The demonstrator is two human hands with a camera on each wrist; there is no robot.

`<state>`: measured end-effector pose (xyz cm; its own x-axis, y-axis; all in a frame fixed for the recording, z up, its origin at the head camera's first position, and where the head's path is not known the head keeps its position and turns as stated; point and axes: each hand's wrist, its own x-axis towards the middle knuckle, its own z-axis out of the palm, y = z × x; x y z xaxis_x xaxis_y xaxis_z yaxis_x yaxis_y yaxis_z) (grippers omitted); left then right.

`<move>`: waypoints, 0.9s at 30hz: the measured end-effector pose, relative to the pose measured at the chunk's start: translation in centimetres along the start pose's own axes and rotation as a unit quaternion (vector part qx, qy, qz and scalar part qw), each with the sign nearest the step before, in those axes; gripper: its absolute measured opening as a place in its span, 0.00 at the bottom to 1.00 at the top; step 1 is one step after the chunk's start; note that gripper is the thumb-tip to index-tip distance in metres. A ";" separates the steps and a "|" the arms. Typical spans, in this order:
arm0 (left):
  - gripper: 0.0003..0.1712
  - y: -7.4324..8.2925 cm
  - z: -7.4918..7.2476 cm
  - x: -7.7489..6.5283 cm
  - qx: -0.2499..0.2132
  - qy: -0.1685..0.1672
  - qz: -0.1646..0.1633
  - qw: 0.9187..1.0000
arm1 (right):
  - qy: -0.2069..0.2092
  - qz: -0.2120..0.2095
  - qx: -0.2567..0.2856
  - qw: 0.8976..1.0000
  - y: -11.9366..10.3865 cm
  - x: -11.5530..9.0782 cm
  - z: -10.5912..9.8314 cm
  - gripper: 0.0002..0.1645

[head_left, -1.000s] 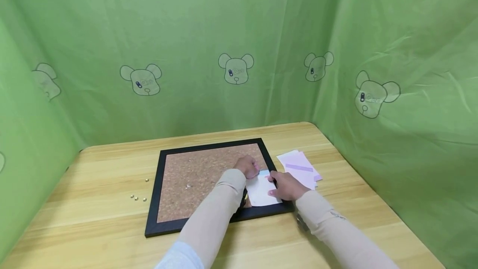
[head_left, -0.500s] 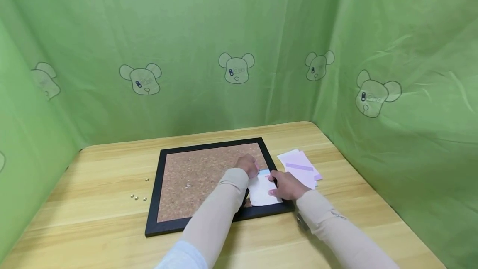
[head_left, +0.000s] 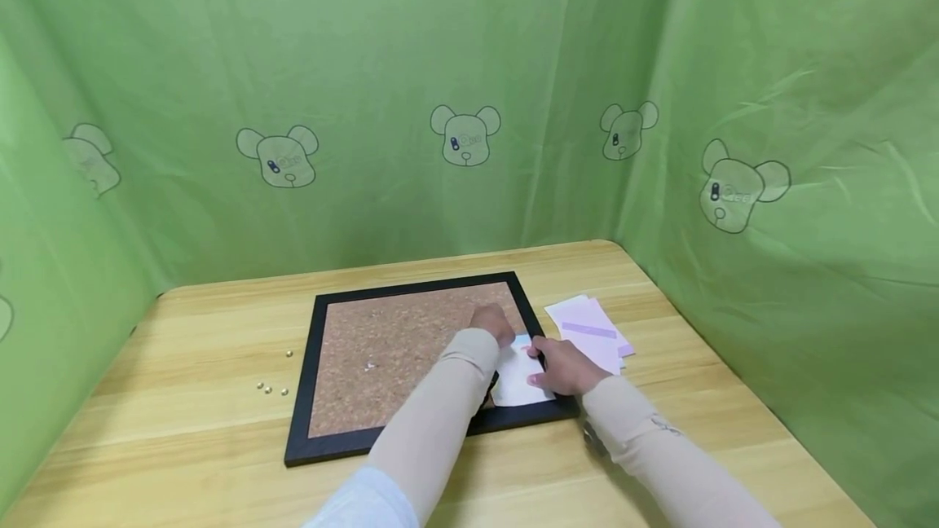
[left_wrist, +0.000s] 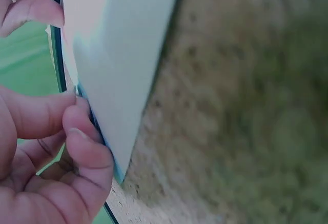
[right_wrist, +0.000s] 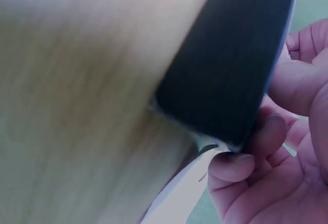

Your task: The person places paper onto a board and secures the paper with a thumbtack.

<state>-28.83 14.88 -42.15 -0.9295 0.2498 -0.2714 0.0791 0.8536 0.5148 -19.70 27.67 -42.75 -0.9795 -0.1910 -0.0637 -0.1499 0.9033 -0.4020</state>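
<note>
Left hand is shifting slightly rightward, fingers pinching one white sheet; right hand is touching it, grip unclear. Four gold tacks are lying lower left.

Your corkboard, brown and speckled inside a black frame, lies flat, slightly askew. The white sheet with a blue strip along its far edge sits in the board's near right corner. Your left hand pinches at that edge; your right hand touches the sheet's right side, fingers spread.
</note>
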 end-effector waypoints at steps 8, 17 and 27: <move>0.06 0.4 0.3 -0.4 0.025 0.037 0.004 0.999 | 0.003 0.000 -0.003 1.000 0.2 0.0 0.1 0.21; 0.06 0.5 0.6 -0.1 0.028 0.039 0.005 0.999 | -0.008 0.005 0.001 1.000 -0.1 0.0 0.1 0.21; 0.03 0.7 1.0 0.2 0.046 0.043 0.012 0.998 | -0.005 0.005 0.000 1.000 0.1 0.0 0.2 0.21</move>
<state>-28.64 16.00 -42.64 -0.9545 0.2329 -0.1865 0.1299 0.8872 0.4428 -19.74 27.68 -42.95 -0.9797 -0.1850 -0.0774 -0.1393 0.9056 -0.4005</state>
